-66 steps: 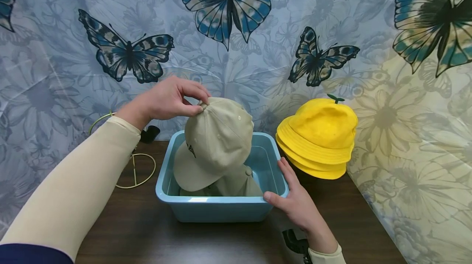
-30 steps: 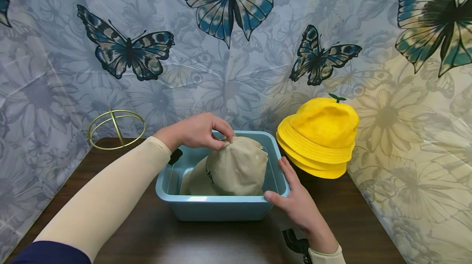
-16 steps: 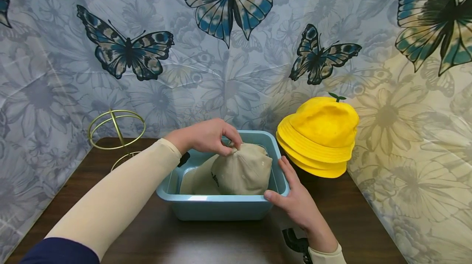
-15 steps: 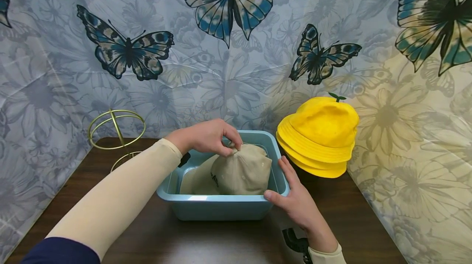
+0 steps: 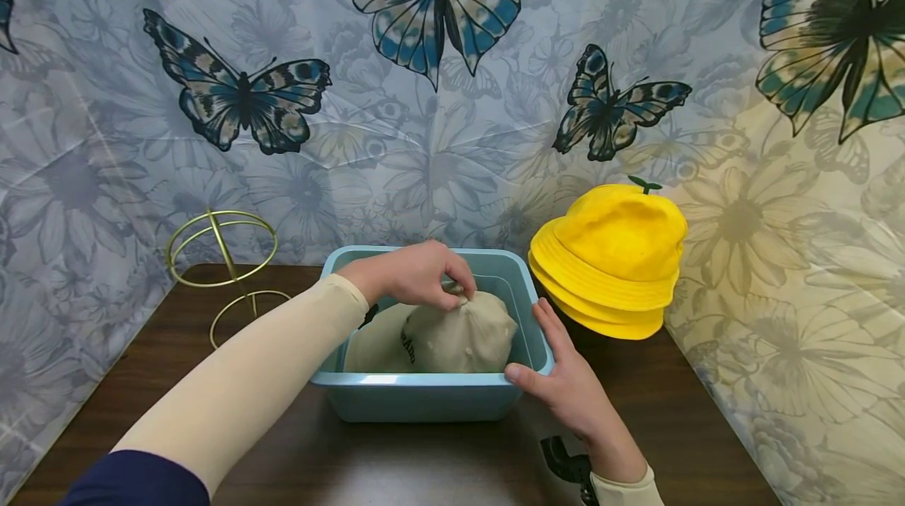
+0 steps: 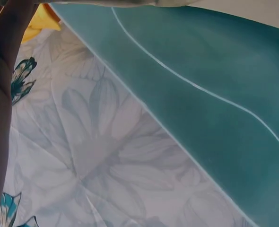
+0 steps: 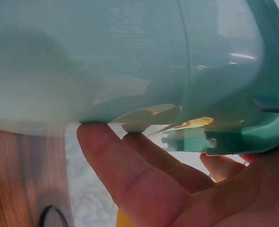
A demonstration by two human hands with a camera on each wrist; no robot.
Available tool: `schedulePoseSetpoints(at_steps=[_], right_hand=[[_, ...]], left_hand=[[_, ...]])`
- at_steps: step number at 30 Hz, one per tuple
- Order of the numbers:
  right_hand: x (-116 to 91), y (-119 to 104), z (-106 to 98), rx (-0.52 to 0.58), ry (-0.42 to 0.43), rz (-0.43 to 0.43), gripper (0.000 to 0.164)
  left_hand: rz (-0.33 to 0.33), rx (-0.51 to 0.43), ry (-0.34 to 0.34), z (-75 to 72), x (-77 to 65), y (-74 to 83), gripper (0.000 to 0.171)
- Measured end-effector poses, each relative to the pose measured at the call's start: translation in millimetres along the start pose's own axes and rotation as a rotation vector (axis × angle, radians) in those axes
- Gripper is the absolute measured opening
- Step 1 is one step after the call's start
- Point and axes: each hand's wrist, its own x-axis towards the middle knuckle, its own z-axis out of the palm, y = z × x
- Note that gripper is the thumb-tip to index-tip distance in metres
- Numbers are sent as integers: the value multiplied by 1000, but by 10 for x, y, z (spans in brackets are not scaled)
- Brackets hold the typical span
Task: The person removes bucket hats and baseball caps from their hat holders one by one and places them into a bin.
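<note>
My left hand point(image 5: 424, 274) reaches into a light blue plastic tub point(image 5: 424, 400), its thumb and fingers pinching the crown top of a beige baseball cap point(image 5: 481, 337). Dark lettering shows on the cap's front, and its brim points left. The tub's front wall hides the cap's lower part. With fingers fairly straight, my right hand point(image 5: 566, 380) rests against the tub's front right corner, thumb at the front rim. In the right wrist view, fingers point(image 7: 130, 175) touch the tub's outer wall point(image 7: 82, 61). The left wrist view shows mostly the tub's inner wall point(image 6: 187, 113).
Yellow bucket hats point(image 5: 611, 262), stacked, sit right of the tub, the top one bearing a green sprout. A gold wire stand point(image 5: 222, 247) stands at the back left of the dark wooden table point(image 5: 283, 451). Behind hangs a butterfly-print cloth point(image 5: 424, 144).
My left hand has lowered the cap into the tub and shifted right, still pinching its crown. Another beige cap, visible below it earlier, is now hidden. The right hand stays at the corner.
</note>
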Motion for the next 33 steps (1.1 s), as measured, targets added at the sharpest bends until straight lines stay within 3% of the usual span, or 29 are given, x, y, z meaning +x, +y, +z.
schedulePoseSetpoints(at_steps=[7, 18, 33], right_hand=[[-2, 6, 1, 14, -2, 0, 92], [-8, -12, 1, 22, 8, 3, 93], [10, 32, 7, 8, 12, 21, 93]], left_hand=[[-56, 76, -72, 134, 93, -46, 16], [-131, 94, -123, 274, 118, -149, 18], [-180, 123, -173, 288, 84, -139, 19]])
